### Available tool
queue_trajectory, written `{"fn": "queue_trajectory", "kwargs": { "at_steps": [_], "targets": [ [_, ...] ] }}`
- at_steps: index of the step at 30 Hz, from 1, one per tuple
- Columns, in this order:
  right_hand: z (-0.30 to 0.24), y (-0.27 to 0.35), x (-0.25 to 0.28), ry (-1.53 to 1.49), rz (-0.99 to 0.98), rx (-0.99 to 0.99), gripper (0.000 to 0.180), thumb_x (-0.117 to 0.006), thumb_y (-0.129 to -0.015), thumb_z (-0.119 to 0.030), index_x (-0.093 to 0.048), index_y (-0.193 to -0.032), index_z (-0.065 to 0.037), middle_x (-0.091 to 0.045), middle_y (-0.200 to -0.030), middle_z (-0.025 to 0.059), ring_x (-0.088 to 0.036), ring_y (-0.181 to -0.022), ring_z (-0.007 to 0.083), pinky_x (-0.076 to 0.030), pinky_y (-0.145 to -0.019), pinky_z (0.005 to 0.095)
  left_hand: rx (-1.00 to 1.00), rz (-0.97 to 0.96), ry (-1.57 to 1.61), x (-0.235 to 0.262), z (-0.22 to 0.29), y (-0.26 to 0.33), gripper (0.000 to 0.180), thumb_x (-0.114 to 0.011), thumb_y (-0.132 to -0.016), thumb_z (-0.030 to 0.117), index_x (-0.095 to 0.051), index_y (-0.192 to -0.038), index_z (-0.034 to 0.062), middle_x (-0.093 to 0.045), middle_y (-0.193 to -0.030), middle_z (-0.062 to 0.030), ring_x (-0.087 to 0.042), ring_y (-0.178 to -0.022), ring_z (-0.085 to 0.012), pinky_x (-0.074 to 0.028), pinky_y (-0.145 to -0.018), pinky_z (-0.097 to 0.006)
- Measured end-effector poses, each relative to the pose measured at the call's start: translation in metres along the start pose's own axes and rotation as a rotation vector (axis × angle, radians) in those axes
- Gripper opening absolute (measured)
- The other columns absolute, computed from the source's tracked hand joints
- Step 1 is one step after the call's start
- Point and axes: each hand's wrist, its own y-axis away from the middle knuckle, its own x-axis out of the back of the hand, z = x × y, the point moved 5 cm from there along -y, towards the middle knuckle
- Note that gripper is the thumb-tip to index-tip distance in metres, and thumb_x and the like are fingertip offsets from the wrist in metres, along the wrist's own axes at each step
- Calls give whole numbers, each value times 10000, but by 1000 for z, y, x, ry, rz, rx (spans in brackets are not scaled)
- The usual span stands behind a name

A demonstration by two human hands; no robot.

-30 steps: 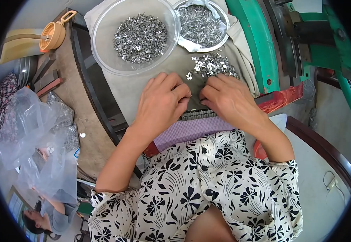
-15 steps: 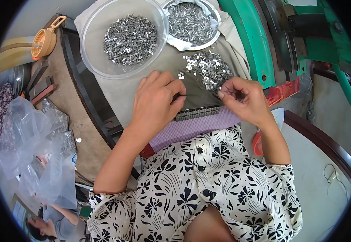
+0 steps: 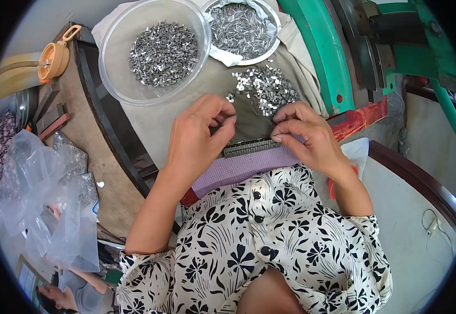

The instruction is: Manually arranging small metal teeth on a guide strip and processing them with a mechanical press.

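Observation:
My left hand (image 3: 199,136) has its fingers curled and pinched together just left of a dark ridged metal strip (image 3: 249,146) that lies on a purple cloth (image 3: 238,167) at the table's near edge. My right hand (image 3: 306,136) pinches at the strip's right end with fingertips close together; whether it holds a small piece is hidden. A loose heap of small shiny metal pieces (image 3: 264,89) lies on the grey cloth just beyond both hands.
A clear plastic bowl (image 3: 118,68) of small metal pieces stands at the back left, a metal dish (image 3: 270,42) of thin pieces beside it. A green machine (image 3: 332,63) rises at the right. Clear plastic bags (image 3: 44,204) lie at the left; a tan container (image 3: 55,57) sits far left.
Both hands have drawn apart from lying flat together over the strip. The left hand has curled into a pinch; the right has shifted to the strip's right end.

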Motion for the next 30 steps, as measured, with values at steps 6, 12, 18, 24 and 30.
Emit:
{"fn": "queue_trajectory", "kwargs": {
  "at_steps": [6, 12, 18, 24, 30],
  "targets": [
    [-3, -2, -7, 145, -8, 34, 128, -789, -747, -61, -741, -856, -13, -627, -993, 88, -617, -913, 252, -495, -769, 346, -41, -5, 32, -2, 2, 4, 101, -670, -816, -75, -643, -894, -17, -624, -855, -44, -609, -755, -97, -492, -697, -236],
    [-2, 0, -7, 161, 41, 89, 170, -807, -742, -82, -758, -900, -44, -648, -947, 68, -634, -895, 242, -515, -752, 344, -64, 3, 84, -2, 6, 2, 143, -678, -822, -84, -664, -945, -12, -630, -871, -29, -600, -790, -85, -482, -737, -223],
    [-14, -16, 2, -265, 226, -18, 181, -780, -802, -22, -764, -982, -20, -713, -935, 97, -673, -799, 158, -527, -708, 275, -198, 23, 269, -15, 24, -1, 346, -677, -811, -89, -623, -1138, 13, -657, -898, -84, -678, -806, -151, -554, -723, -281],
    [-13, -26, -2, -560, 274, -172, 119, -757, -818, 3, -748, -937, 12, -714, -880, 81, -658, -791, 120, -513, -692, 248, -232, 108, 262, -13, 37, 0, 406, -688, -812, -93, -607, -1189, 30, -660, -891, -82, -679, -805, -150, -565, -721, -295],
    [6, -14, 7, -429, 224, -199, 80, -732, -852, -40, -718, -907, 16, -688, -908, 77, -657, -833, 164, -509, -725, 283, -218, 162, -3, 7, 24, 15, 308, -722, -796, -68, -646, -1083, 16, -640, -904, -106, -668, -792, -195, -549, -702, -289]
  ]
}}
